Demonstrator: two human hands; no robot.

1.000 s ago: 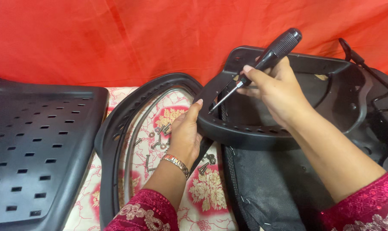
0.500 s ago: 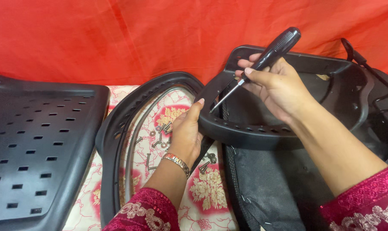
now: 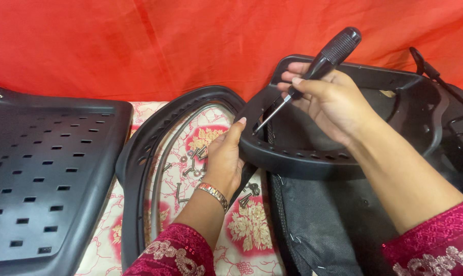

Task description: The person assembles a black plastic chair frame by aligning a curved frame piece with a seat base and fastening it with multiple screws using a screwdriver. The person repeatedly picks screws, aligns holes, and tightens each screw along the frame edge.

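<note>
- Left hand (image 3: 223,158): bare, no rings visible, nails longish with a pale tip showing on the thumb.
- Left wrist: metal bracelet (image 3: 212,194), silver links with a copper-toned band along it, snug fit.
- Left sleeve (image 3: 175,255): deep magenta fabric, cuff trimmed with pale cream lace-like embroidery, small sequins catching light above it.
- Right hand (image 3: 333,105): bare, no rings visible, nails pale and slightly long.
- Right forearm: bare from wrist to near the elbow, no watch or bangle seen.
- Right sleeve (image 3: 435,245): same magenta, textured weave, cream floral embroidery along the hem at the near right edge.
</note>
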